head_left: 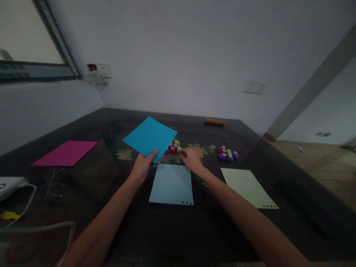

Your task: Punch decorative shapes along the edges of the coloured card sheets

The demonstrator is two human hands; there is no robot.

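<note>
Blue sheet (150,137) is being held up at a tilt, beyond the pale sheet (172,185) and to its left, the left hand's (144,165) grip being closed on the near corner. With one corner alone being gripped, a bend or slip is probably being risked under the sheet's own weight. Just beyond the pale sheet, the right hand's (192,158) curled fingertips are being held at a green ball (179,150); whether it is being gripped or merely touched cannot be told. Scattering is also being risked should neighbouring balls be nudged, some being partly hidden by the blue sheet.

Well beyond the pale sheet, the room is being bounded by a plain wall (178,66). Under the pale sheet, a dark, glossy bench (133,230) is being dimly lit. A pink sheet (66,154) is being borne to the pale sheet's left, a cream sheet (247,183) to its right. Far beyond, rightward, a brown bar (215,121) is being supported.
</note>
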